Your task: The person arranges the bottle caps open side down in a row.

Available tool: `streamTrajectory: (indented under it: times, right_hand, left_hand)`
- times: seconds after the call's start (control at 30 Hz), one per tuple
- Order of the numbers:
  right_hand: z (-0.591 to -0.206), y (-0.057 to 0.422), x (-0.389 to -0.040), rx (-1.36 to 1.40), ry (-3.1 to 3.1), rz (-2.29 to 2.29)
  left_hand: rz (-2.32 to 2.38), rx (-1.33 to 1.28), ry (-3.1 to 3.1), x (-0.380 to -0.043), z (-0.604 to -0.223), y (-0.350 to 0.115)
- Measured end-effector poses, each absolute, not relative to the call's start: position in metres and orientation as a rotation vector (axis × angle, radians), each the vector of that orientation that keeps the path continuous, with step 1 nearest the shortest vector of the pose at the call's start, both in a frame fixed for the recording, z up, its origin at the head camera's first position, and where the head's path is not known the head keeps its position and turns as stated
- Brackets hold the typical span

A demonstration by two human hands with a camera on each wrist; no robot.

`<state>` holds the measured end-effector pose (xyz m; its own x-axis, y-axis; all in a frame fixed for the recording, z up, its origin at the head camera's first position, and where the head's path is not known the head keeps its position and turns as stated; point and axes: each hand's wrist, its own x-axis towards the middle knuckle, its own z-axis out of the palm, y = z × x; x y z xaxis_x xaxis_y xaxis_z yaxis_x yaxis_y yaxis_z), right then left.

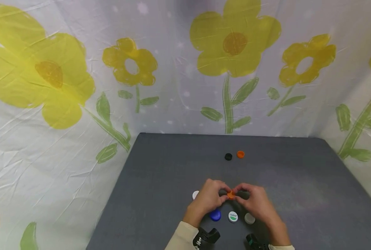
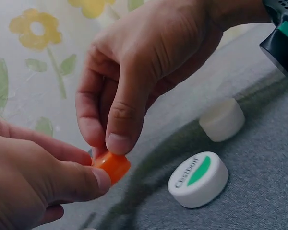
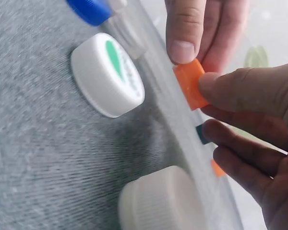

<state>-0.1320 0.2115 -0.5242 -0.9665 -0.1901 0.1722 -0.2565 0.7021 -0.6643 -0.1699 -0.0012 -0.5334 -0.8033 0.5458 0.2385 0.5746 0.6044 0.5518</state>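
Observation:
Both hands meet over the table around one small orange bottle cap (image 1: 231,195). My left hand (image 1: 208,197) pinches its left side between thumb and fingers. From the other side my right hand (image 1: 258,202) pinches the same cap, thumb and fingertips at its edge. In the left wrist view the orange cap (image 2: 113,167) shows tilted between the two hands. Just nearer than the hands lie a blue cap (image 1: 215,215), a white cap with a green mark and lettering (image 1: 233,217), and a plain pale cap (image 1: 249,218). A white cap (image 1: 195,194) is partly hidden behind my left hand.
Farther back on the dark grey table (image 1: 173,163) lie a black cap (image 1: 228,156) and another orange cap (image 1: 240,154), side by side. A white curtain with yellow flowers (image 1: 176,69) hangs around the table's far and side edges.

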Motion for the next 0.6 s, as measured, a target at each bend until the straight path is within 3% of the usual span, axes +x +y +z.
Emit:
streamTrajectory:
  times: [0.6]
  right_hand:
    - [-0.5305,0.2119,-0.1338,0.314,-2.954,1.139]
  left_hand:
    - [-0.891,-0.977,-2.862,-0.1679,-0.5393,0.0035]
